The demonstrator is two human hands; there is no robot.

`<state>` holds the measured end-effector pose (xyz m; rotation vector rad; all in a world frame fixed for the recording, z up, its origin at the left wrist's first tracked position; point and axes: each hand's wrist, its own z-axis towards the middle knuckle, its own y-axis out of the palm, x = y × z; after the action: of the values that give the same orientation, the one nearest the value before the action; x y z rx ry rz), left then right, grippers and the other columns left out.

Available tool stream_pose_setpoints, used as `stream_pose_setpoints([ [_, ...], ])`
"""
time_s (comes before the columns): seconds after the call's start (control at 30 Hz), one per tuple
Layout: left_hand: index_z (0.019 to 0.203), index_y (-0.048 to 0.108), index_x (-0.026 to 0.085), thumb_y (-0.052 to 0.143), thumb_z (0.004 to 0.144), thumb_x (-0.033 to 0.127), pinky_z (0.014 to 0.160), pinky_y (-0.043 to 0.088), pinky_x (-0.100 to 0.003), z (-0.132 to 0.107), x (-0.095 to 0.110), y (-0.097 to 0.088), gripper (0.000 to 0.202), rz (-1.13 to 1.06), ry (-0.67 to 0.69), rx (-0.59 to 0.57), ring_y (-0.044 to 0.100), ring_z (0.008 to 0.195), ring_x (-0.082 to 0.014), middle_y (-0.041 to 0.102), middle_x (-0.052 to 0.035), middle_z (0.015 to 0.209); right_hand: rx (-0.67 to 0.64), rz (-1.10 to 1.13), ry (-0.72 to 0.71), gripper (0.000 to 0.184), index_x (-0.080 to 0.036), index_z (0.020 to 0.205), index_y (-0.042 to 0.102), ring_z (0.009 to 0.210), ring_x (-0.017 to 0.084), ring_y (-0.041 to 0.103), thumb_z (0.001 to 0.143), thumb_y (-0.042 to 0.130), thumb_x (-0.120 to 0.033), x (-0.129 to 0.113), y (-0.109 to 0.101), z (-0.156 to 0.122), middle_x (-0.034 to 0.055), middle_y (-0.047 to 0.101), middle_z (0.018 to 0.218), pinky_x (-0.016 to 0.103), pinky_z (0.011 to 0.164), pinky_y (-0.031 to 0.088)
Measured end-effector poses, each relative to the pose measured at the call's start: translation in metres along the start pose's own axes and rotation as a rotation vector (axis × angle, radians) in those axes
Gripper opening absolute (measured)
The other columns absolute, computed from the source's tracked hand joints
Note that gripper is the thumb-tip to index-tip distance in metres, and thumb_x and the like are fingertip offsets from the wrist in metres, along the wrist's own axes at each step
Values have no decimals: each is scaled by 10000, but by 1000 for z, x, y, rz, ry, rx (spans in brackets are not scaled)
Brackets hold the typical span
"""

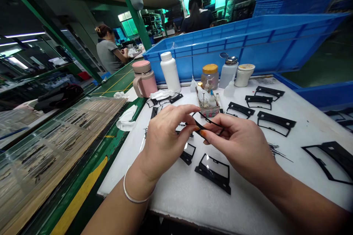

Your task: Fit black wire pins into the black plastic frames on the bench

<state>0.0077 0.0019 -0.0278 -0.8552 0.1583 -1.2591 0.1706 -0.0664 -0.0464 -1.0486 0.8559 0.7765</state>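
Note:
Between my two hands, above the white work surface (171, 194), I hold a thin black plastic frame (202, 127). My left hand (168, 137) pinches one end with thumb and forefinger; a silvery bangle rings that wrist. On the opposite end, the fingers of my right hand (239, 139) are closed, and they partly cover the frame. Just below lies a black frame with a clear window (214, 170), and another similar piece (189, 153) sits partly behind my left hand. More black frames (276, 122) are spread out to the right.
Behind my hands stand a small box of bottles (209, 112), a pink mug (145, 80), a white bottle (170, 71) and several jars. A large blue crate (237, 44) borders the back. Compartmented trays (55, 154) with dark strips lie left. Two people sit farther away.

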Motion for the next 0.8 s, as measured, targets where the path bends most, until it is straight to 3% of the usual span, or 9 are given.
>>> stream_pose_setpoints([
  [0.27, 1068, 632, 178, 695, 830, 90, 852, 463, -295, 1, -3, 2, 261, 37, 175, 41, 566, 910, -166, 666, -10, 891, 24, -21, -21, 139, -189, 647, 593, 536, 106, 535, 770, 657, -179, -1, -2, 1, -48, 603, 583, 218, 478, 377],
  [0.33, 1082, 623, 184, 719, 829, 145, 885, 472, -315, 1, -5, 3, 274, -59, 87, 69, 575, 941, -174, 653, -31, 961, 36, -6, -15, 133, -187, 648, 599, 549, 115, 552, 767, 657, -178, -2, -3, 0, -41, 609, 589, 221, 490, 388],
  [0.47, 1149, 579, 186, 762, 798, 228, 881, 517, -292, 2, -13, 6, 397, -395, -234, 67, 581, 1026, -185, 600, -72, 1128, 45, 2, 9, 114, -184, 662, 614, 564, 135, 580, 767, 659, -196, -6, -5, 0, -23, 618, 599, 231, 490, 389],
  [0.63, 979, 649, 123, 723, 825, 241, 732, 538, -222, 5, -18, 10, 207, -696, -451, -158, 625, 839, -151, 657, -69, 933, 39, -4, 9, 123, -184, 654, 612, 558, 139, 577, 763, 666, -203, -6, -5, 1, -17, 627, 604, 241, 499, 391],
  [0.8, 892, 660, 116, 716, 834, 247, 655, 497, -185, 4, -17, 11, 153, -801, -523, -202, 595, 737, -113, 650, -44, 835, 27, 13, 32, 119, -182, 658, 615, 575, 147, 596, 760, 670, -210, -5, -5, 0, -15, 634, 610, 243, 503, 398],
])
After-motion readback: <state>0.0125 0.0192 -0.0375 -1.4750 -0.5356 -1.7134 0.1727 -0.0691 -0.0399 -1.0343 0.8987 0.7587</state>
